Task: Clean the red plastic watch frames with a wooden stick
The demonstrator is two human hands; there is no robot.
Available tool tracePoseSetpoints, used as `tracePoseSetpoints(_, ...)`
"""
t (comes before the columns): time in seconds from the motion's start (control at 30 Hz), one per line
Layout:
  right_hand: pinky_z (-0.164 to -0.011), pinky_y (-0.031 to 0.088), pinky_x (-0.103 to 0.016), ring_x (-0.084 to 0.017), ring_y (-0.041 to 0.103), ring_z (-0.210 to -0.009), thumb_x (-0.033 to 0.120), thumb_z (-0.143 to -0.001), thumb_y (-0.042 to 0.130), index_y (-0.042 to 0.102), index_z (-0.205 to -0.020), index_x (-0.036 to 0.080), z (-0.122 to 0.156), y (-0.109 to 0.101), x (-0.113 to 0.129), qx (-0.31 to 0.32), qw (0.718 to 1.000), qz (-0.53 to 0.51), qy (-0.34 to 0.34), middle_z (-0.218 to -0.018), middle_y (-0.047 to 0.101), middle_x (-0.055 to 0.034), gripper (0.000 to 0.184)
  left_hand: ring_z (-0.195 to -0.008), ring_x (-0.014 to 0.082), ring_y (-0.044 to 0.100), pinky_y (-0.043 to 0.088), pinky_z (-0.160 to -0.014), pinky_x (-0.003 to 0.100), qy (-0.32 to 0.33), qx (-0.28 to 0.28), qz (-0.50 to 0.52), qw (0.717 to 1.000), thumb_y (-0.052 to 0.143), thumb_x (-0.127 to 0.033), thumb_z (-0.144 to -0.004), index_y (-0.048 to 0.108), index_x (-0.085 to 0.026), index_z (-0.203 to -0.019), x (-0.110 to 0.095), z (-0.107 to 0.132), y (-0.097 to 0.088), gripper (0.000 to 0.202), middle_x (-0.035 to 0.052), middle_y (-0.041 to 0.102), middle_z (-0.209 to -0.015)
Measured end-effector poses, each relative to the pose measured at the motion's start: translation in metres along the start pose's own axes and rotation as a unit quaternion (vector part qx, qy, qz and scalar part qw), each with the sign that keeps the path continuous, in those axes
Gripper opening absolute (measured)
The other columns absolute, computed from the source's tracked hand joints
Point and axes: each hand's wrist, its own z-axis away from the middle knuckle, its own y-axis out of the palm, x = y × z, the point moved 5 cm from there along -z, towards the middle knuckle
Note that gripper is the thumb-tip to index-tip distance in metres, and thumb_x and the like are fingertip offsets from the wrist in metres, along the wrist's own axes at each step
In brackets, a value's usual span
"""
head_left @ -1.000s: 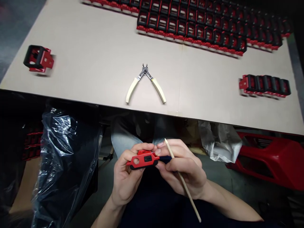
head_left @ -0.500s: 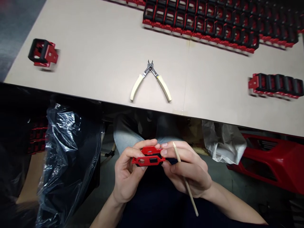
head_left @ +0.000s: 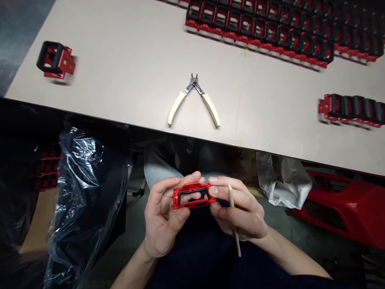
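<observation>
Above my lap I hold a red plastic frame (head_left: 192,187) with a black inner rim, its rectangular opening turned toward me. My left hand (head_left: 164,212) grips its left end, thumb below and fingers behind. At the right end, my right hand (head_left: 240,208) pinches the frame between thumb and fingertips. A thin pale wooden stick (head_left: 236,228) with a pointed tip is also held between the right hand's fingers, tip upward. Beyond my hands, side cutters (head_left: 194,82) with cream handles lie spread on the table.
Rows of red-and-black frames (head_left: 258,28) stand at the back right of the table (head_left: 126,72). A short row (head_left: 351,109) sits at right, a single piece (head_left: 56,60) at left. Below the edge are clear plastic (head_left: 84,192), a whitish bag (head_left: 284,180) and a large red part (head_left: 345,208).
The red frame has been tilted so that its opening now faces me. The stick has turned more upright in my right hand. The view has shifted slightly.
</observation>
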Motion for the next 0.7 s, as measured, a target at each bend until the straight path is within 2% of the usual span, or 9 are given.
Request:
tracePoseSetpoints(0.13, -0.083, 0.076, -0.045, -0.029, 0.082, -0.112, 0.003, -0.096, 0.066, 0.067, -0.090, 0.022, -0.002, 0.001, 0.000, -0.003, 1.000, -0.002, -0.004, -0.105, 0.083, -0.0106, 0.020, -0.126, 0.0270, 0.077, 0.066, -0.101, 0.038, 0.004, 0.008, -0.009, 1.000, 0.073, -0.020, -0.103, 0.069, -0.040, -0.140, -0.002, -0.003, -0.001, 0.043, 0.0070, 0.076, -0.144)
tracePoseSetpoints(0.27, -0.077, 0.074, -0.045, -0.026, 0.083, -0.095, 0.004, -0.094, 0.068, 0.064, -0.097, 0.025, -0.014, 0.000, -0.001, -0.009, 0.998, -0.036, 0.049, -0.101, 0.084, -0.0103, 0.022, -0.116, 0.0281, 0.081, 0.066, -0.101, 0.044, 0.029, -0.002, -0.033, 0.999, 0.075, -0.030, -0.102, 0.077, -0.036, -0.129, -0.003, -0.008, -0.003, 0.027, 0.0083, 0.080, -0.136)
tracePoseSetpoints(0.37, -0.078, 0.072, -0.043, -0.024, 0.082, -0.092, 0.003, -0.093, 0.070, 0.063, -0.102, 0.025, -0.020, 0.001, 0.000, -0.016, 0.996, -0.059, 0.066, -0.102, 0.084, -0.0108, 0.025, -0.116, 0.0259, 0.081, 0.064, -0.103, 0.040, 0.032, -0.018, -0.049, 0.998, 0.075, -0.038, -0.102, 0.079, -0.034, -0.126, -0.002, -0.010, -0.004, 0.024, 0.0087, 0.082, -0.130)
tracePoseSetpoints(0.47, -0.082, 0.070, -0.042, -0.023, 0.082, -0.092, 0.000, -0.091, 0.071, 0.063, -0.104, 0.025, -0.020, 0.002, -0.001, -0.022, 0.994, -0.074, 0.080, -0.104, 0.084, -0.0111, 0.028, -0.122, 0.0248, 0.079, 0.062, -0.106, 0.038, 0.024, -0.021, -0.053, 0.998, 0.076, -0.040, -0.102, 0.079, -0.036, -0.129, 0.000, -0.009, -0.004, 0.027, 0.0071, 0.081, -0.133)
tracePoseSetpoints(0.6, -0.084, 0.069, -0.041, -0.023, 0.082, -0.092, -0.002, -0.087, 0.075, 0.065, -0.105, 0.025, -0.019, 0.002, -0.005, -0.036, 0.989, -0.103, 0.100, -0.105, 0.084, -0.0085, 0.034, -0.126, 0.0237, 0.076, 0.063, -0.101, 0.029, 0.017, -0.005, -0.058, 0.998, 0.078, -0.030, -0.101, 0.076, -0.038, -0.135, 0.000, -0.007, -0.003, 0.035, 0.0050, 0.078, -0.140)
tracePoseSetpoints(0.7, -0.082, 0.068, -0.035, -0.021, 0.080, -0.095, -0.004, -0.083, 0.077, 0.066, -0.103, 0.024, -0.017, 0.001, -0.010, -0.051, 0.976, -0.146, 0.152, -0.108, 0.082, -0.0076, 0.037, -0.128, 0.0220, 0.075, 0.061, -0.104, 0.027, 0.034, 0.000, -0.075, 0.997, 0.077, -0.017, -0.101, 0.074, -0.037, -0.139, -0.003, -0.006, 0.001, 0.044, 0.0033, 0.078, -0.140)
